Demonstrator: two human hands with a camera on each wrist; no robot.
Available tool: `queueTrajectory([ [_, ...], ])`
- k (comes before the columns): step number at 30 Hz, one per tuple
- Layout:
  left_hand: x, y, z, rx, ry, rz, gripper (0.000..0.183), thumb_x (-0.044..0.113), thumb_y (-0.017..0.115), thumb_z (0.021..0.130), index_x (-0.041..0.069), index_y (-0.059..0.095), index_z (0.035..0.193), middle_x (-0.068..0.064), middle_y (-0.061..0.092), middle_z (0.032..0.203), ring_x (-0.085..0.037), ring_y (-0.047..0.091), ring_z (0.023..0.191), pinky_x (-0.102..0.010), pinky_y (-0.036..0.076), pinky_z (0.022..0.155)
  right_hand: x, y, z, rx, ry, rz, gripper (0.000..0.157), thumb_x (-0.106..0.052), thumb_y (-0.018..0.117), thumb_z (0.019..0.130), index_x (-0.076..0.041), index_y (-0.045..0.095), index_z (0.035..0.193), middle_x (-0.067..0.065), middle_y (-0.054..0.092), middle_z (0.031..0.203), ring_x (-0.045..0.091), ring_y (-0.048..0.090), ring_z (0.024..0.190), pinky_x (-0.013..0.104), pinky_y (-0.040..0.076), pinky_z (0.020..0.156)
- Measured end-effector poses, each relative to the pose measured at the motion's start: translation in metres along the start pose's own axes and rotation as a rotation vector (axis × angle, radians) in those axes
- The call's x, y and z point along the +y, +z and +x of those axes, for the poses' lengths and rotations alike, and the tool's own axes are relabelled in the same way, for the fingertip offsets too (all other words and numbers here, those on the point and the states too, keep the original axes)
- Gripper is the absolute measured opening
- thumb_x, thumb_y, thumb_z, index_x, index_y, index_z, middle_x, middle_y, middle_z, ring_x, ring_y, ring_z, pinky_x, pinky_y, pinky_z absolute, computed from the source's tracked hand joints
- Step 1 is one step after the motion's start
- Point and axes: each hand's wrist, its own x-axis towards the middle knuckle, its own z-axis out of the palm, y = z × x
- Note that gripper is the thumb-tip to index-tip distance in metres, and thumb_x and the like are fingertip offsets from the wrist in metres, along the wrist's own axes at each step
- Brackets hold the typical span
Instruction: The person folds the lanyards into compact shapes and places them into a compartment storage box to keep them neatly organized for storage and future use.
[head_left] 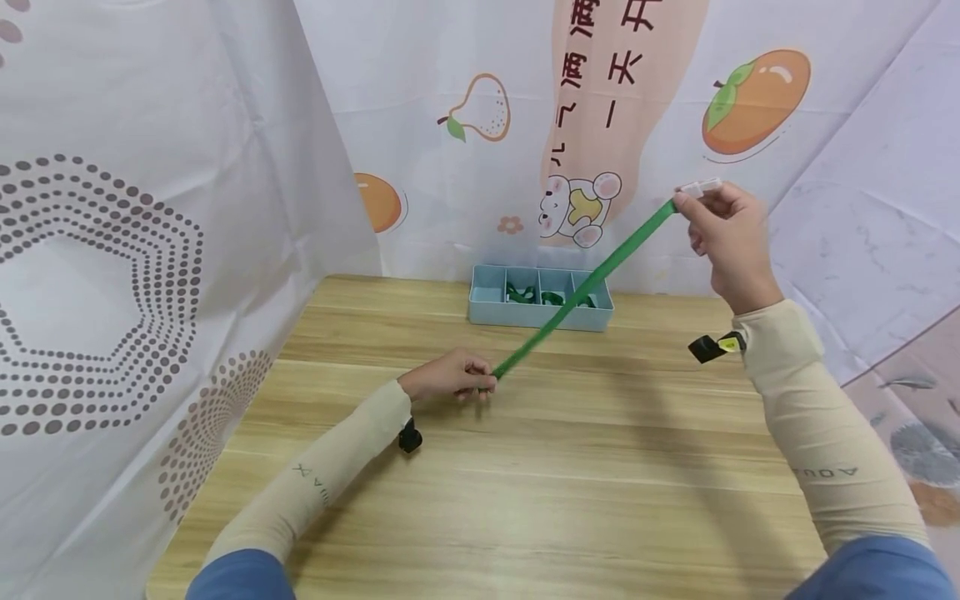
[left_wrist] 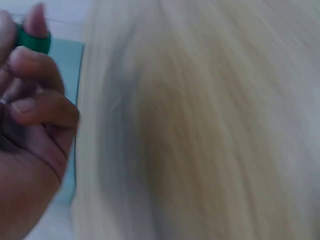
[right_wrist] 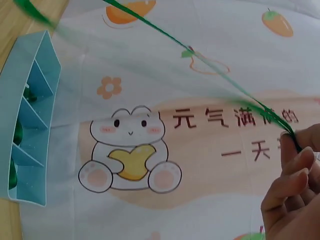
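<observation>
A long green ribbon [head_left: 636, 242] runs taut on a slant between my two hands. Its lower end is pinched in the fingers of my left hand [head_left: 453, 375], low over the table. High on the right, my right hand [head_left: 729, 237] pinches the upper end between thumb and fingers. A small whitish, see-through piece [head_left: 701, 187] sticks out at that grip; its kind cannot be made out. In the left wrist view a bit of green ribbon [left_wrist: 35, 41] shows at the fingertips. The right wrist view has the ribbon [right_wrist: 165, 36] partly blurred.
A light blue divided box [head_left: 491, 313] stands at the back of the wooden table [head_left: 480, 508]. Green ribbon pieces [head_left: 521, 293] lie in several of its compartments; the leftmost looks bare. Printed cloth [head_left: 450, 208] hangs right behind the table.
</observation>
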Motion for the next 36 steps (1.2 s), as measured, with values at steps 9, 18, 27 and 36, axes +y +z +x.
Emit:
queueTrajectory([
  [9, -0.007, -0.015, -0.009, 0.230, -0.085, -0.143, 0.020, 0.023, 0.071, 0.100, 0.007, 0.076, 0.110, -0.010, 0.073, 0.104, -0.012, 0.049, 0.063, -0.025, 0.041, 0.056, 0.010, -0.022, 0.003, 0.110, 0.027, 0.012, 0.025, -0.006, 0.081, 0.089, 0.009, 0.072, 0.107, 0.008, 0.073, 0.086, 0.013, 0.043, 0.050, 0.019, 0.032, 0.043],
  [18, -0.003, -0.017, -0.017, 0.278, -0.072, -0.169, 0.028, 0.031, 0.079, 0.094, 0.005, 0.077, 0.104, -0.010, 0.064, 0.083, -0.014, 0.048, 0.064, -0.026, 0.040, 0.055, 0.016, -0.038, 0.006, 0.184, 0.084, 0.070, 0.016, -0.007, 0.082, 0.088, 0.003, 0.075, 0.098, 0.008, 0.076, 0.089, 0.012, 0.042, 0.047, 0.022, 0.032, 0.043],
  [27, 0.001, -0.017, -0.020, 0.424, -0.044, -0.167, 0.035, 0.026, 0.087, 0.086, 0.003, 0.069, 0.105, -0.014, 0.075, 0.098, -0.014, 0.047, 0.058, -0.025, 0.035, 0.050, 0.019, -0.040, 0.005, 0.198, 0.070, 0.051, 0.024, -0.007, 0.083, 0.087, 0.006, 0.075, 0.105, 0.006, 0.075, 0.083, 0.010, 0.043, 0.046, 0.019, 0.033, 0.042],
  [36, 0.004, -0.019, -0.020, 0.453, 0.029, 0.126, 0.016, 0.025, 0.077, 0.095, 0.013, 0.082, 0.105, -0.009, 0.074, 0.103, -0.026, 0.065, 0.087, -0.033, 0.053, 0.069, 0.022, -0.041, 0.001, 0.166, 0.069, 0.019, 0.025, -0.009, 0.083, 0.087, 0.006, 0.075, 0.106, 0.008, 0.075, 0.085, 0.012, 0.045, 0.050, 0.020, 0.035, 0.044],
])
